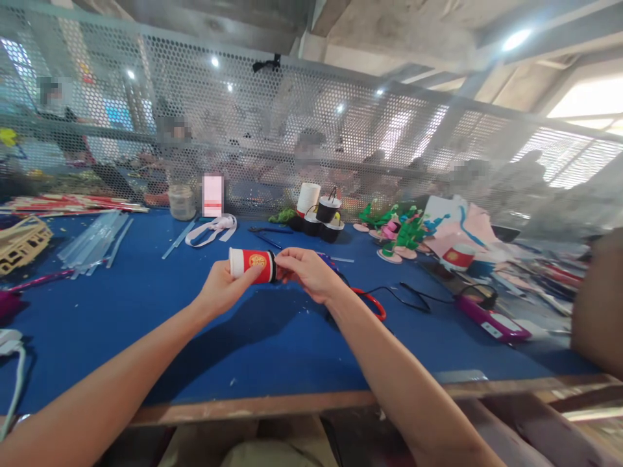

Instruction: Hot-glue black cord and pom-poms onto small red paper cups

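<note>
Both hands hold a small red cup (253,264) on its side above the blue worktop (204,337), near its middle. The left hand (221,288) grips the cup from below and behind, thumb laid across the red band close to the white rim, which points left. The right hand (306,272) pinches the cup's dark base end with its fingertips (281,263). The cup is off the worktop, between the two hands.

Just beyond the right wrist lie red-handled scissors (372,301) and a black cable (413,298) running to a purple tool (491,321) at the right. Farther back stand black pots (324,217) with a white roll (308,198), and beside them green and pink foam flowers (399,237). Another red cup (457,256) sits among paper scraps. Clear sticks (92,240) lie at the left, before a mesh screen (292,130).
</note>
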`<state>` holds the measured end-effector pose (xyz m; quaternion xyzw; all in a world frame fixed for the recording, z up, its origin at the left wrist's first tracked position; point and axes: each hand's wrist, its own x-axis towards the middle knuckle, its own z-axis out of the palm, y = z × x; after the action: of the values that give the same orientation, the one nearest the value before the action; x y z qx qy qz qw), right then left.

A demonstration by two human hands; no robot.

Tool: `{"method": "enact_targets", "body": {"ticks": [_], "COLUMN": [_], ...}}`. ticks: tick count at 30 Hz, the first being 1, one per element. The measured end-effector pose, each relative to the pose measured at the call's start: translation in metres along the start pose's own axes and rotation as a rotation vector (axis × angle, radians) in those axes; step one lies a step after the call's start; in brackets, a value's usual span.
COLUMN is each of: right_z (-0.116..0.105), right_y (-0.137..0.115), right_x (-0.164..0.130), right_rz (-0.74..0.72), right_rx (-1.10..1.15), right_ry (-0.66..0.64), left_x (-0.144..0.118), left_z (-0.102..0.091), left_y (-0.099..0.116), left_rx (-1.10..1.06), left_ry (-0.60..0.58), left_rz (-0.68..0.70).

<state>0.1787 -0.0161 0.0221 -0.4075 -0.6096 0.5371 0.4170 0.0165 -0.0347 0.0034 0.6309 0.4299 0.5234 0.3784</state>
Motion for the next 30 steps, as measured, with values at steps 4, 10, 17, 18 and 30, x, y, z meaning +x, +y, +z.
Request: {"method": "enact_targets", "body": {"ticks": [4, 10, 17, 18, 30], "right_z": [-0.001, 0.003, 0.001, -0.001, 0.011], "right_y": [-0.005, -0.004, 0.012, 0.013, 0.022], "right_x": [0.000, -0.010, -0.014, -0.013, -0.018], "right_rz": [-0.097, -0.379, -0.537, -0.540, -0.487], "right_rx": [0.026, -0.272, -0.496, -0.492, -0.431], "right_ry": [0.019, 0.081, 0.142, 0.210, 0.014], "left_x": [0.003, 0.020, 0.033, 0.031, 0.004], "left_z": [-0.006, -0.014, -0.008, -0.006, 0.008], "left_y": [0.008, 0.019, 0.021, 0.019, -0.006], "left_rx": [-0.036, -0.436, -0.451, -0.426, -0.261], "left_ry": [-0.056, -0.147, -0.225, -0.163, -0.090], "left_rz": [-0.044, -0.340, -0.495, -0.450, -0.263]}}
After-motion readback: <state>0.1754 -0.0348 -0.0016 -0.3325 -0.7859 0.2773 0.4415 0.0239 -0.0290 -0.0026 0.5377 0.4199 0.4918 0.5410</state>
